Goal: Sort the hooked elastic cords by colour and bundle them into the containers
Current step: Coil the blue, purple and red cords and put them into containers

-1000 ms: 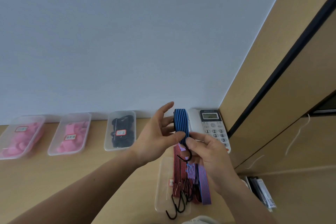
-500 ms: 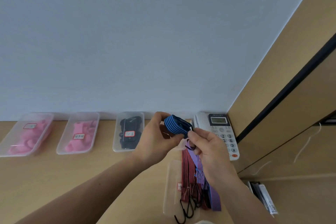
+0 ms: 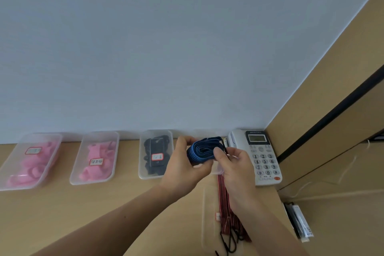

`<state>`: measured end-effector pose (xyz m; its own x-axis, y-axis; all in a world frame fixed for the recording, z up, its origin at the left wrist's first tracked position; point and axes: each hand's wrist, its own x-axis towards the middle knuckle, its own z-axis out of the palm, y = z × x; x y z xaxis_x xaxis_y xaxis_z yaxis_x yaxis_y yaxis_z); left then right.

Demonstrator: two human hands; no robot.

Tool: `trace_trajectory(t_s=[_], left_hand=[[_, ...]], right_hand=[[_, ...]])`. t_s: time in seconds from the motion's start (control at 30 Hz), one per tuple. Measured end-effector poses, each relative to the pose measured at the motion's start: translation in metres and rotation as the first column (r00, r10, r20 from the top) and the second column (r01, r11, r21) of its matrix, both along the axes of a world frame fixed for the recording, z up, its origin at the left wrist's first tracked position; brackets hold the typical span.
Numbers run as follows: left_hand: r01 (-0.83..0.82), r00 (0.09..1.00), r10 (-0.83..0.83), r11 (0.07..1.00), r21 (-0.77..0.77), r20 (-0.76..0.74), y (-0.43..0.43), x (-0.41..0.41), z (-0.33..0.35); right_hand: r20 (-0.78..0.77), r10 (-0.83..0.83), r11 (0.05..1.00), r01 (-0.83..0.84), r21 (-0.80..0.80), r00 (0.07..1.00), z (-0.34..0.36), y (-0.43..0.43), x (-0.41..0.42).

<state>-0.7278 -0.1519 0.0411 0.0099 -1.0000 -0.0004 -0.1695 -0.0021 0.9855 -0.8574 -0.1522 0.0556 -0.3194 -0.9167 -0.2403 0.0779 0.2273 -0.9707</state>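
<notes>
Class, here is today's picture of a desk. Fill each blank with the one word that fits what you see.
1. The left hand and right hand grip a folded cord coloured ____.
2. The leftmost container holds things coloured ____.
3. The telephone stands to the ____ of both hands.
4. The loose cords in the near container are striped black and ____.

Missing words: blue, pink, right, red.

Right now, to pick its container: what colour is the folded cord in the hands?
The folded cord is dark blue with lighter blue stripes; head view.
</notes>
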Motion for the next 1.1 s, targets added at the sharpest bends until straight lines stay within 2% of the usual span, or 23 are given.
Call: trace_trajectory(t_s=[0.03, 0.1, 0.2, 0.3, 0.4, 0.47, 0.63, 0.77, 0.87, 0.93, 1.0, 1.03, 1.1], left_hand=[[0.04, 0.999, -0.04, 0.999, 0.034, -0.003, 0.0, 0.004, 0.0], [0.108, 0.993, -0.101, 0.988, 0.115, -0.062, -0.002, 0.012, 0.0], [0.136, 0.958, -0.051, 0.947, 0.29, -0.283, -0.009, 0.017, 0.0], [0.23, 0.898, -0.032, 0.885, 0.405, -0.438, -0.016, 0.023, -0.001], [0.359, 0.792, -0.03, 0.831, 0.426, -0.609, -0.018, 0.024, -0.006], [0.387, 0.736, -0.008, 0.826, 0.411, -0.677, -0.019, 0.021, -0.006], [0.241, 0.704, 0.152, 0.868, 0.434, -0.694, -0.026, -0.001, -0.008], [0.104, 0.737, 0.225, 0.894, 0.435, -0.637, -0.034, -0.021, -0.01], [0.029, 0.804, 0.225, 0.91, 0.413, -0.551, -0.037, -0.032, -0.01], [-0.063, 0.909, 0.2, 0.933, 0.354, -0.365, -0.04, -0.035, -0.014], [-0.14, 0.985, 0.159, 0.965, 0.222, -0.069, -0.043, -0.034, -0.017], [-0.143, 0.989, 0.134, 0.978, 0.153, 0.066, -0.044, -0.033, -0.017], [-0.11, 0.969, 0.098, 0.993, 0.042, 0.228, -0.043, -0.032, -0.014]], right_hand=[[-0.013, -0.015, 1.0, 0.015, -0.011, 1.0, 0.0, 0.0, 0.001], [-0.165, -0.015, 0.999, 0.009, -0.039, 0.986, -0.002, -0.002, 0.0], [-0.387, 0.064, 0.992, -0.101, -0.077, 0.92, -0.006, -0.003, -0.004], [-0.462, 0.117, 0.975, -0.19, -0.113, 0.879, -0.009, -0.004, -0.01], [-0.47, 0.138, 0.972, -0.211, -0.105, 0.872, -0.012, -0.012, -0.024], [-0.413, 0.164, 0.974, -0.214, -0.077, 0.896, -0.012, -0.018, -0.031], [-0.276, 0.106, 0.989, -0.129, -0.067, 0.955, -0.019, -0.03, -0.032], [-0.08, 0.151, 0.987, -0.155, -0.051, 0.985, -0.021, -0.03, -0.02], [-0.063, 0.183, 0.981, -0.187, -0.061, 0.981, -0.024, -0.036, -0.025], [-0.1, 0.214, 0.974, -0.22, -0.059, 0.972, -0.027, -0.041, -0.033], [-0.157, 0.264, 0.963, -0.27, -0.019, 0.952, -0.029, -0.046, -0.04], [-0.143, 0.287, 0.957, -0.289, 0.005, 0.947, -0.031, -0.048, -0.044], [0.016, 0.322, 0.946, -0.322, 0.034, 0.947, -0.034, -0.053, -0.049]])
